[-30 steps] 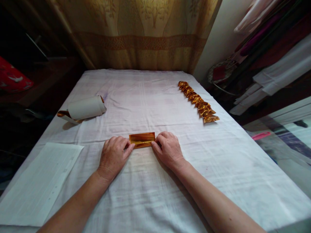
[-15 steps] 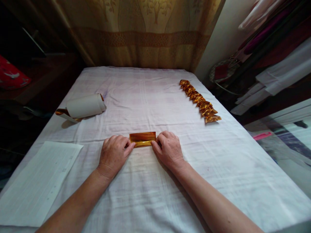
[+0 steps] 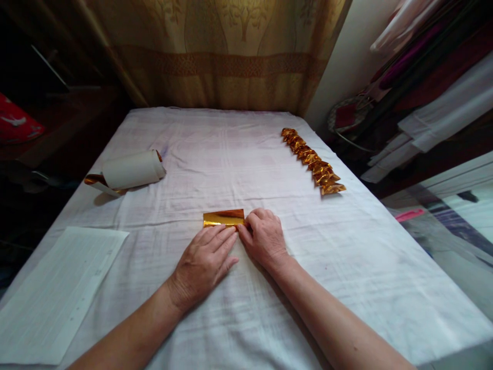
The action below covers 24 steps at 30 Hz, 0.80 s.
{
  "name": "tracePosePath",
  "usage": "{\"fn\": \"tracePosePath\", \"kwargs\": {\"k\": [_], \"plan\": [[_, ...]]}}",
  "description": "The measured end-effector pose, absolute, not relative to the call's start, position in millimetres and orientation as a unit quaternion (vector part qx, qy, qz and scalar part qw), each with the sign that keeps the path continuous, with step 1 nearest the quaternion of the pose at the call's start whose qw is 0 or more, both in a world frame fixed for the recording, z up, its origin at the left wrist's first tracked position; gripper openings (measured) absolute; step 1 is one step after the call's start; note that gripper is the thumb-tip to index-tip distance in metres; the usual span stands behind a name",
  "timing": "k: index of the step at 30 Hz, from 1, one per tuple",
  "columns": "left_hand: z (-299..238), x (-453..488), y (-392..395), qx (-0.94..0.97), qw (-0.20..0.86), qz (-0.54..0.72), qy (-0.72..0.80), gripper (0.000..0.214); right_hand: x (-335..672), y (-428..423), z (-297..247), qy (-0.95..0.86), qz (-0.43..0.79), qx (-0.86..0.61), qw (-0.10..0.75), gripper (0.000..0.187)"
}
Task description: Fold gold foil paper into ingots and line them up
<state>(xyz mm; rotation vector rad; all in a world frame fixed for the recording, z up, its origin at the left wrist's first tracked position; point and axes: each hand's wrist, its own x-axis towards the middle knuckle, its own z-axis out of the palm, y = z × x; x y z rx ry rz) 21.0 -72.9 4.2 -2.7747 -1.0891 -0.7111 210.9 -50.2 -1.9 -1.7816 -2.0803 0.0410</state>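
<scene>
A small sheet of shiny gold foil paper point(image 3: 223, 218) lies on the white cloth, with a narrow fold along its near edge. My left hand point(image 3: 206, 257) rests over that near edge, fingers stretched out flat and thumb apart. At the sheet's right end, my right hand point(image 3: 265, 234) pinches the near corner between thumb and curled fingers. Part of the folded edge is hidden under my left fingers.
To the left lies a roll of white-backed gold paper point(image 3: 133, 169). A printed sheet point(image 3: 61, 293) is at the near left. A row of folded gold pieces point(image 3: 311, 159) runs along the right side of the cloth-covered table point(image 3: 215, 149). Behind hangs a curtain point(image 3: 231, 46).
My left hand has moved right from the sheet's left end and flattened onto the folded near edge. My right hand stays at the right end. The view has shifted slightly.
</scene>
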Motion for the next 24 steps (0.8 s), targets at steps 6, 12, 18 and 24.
{"fn": "tracePosePath", "kwargs": {"k": [6, 12, 18, 24], "plan": [[-6.7, 20.1, -75.9, -0.907, 0.011, -0.191, -0.376, 0.048, 211.3, -50.7, -0.9, -0.743, 0.027, -0.638, 0.202, 0.019], [-9.0, 19.2, -76.7, -0.905, -0.003, -0.181, -0.384, 0.052, 211.1, -50.4, -0.2, -0.74, 0.031, -0.641, 0.201, 0.018], [-13.2, 18.7, -78.1, -0.904, -0.008, -0.168, -0.394, 0.052, 213.2, -51.8, -1.4, -0.738, 0.052, -0.638, 0.216, 0.009], [-14.9, 20.2, -79.8, -0.898, -0.004, -0.167, -0.406, 0.052, 212.8, -52.9, -1.0, -0.754, 0.051, -0.617, 0.219, 0.007]]}}
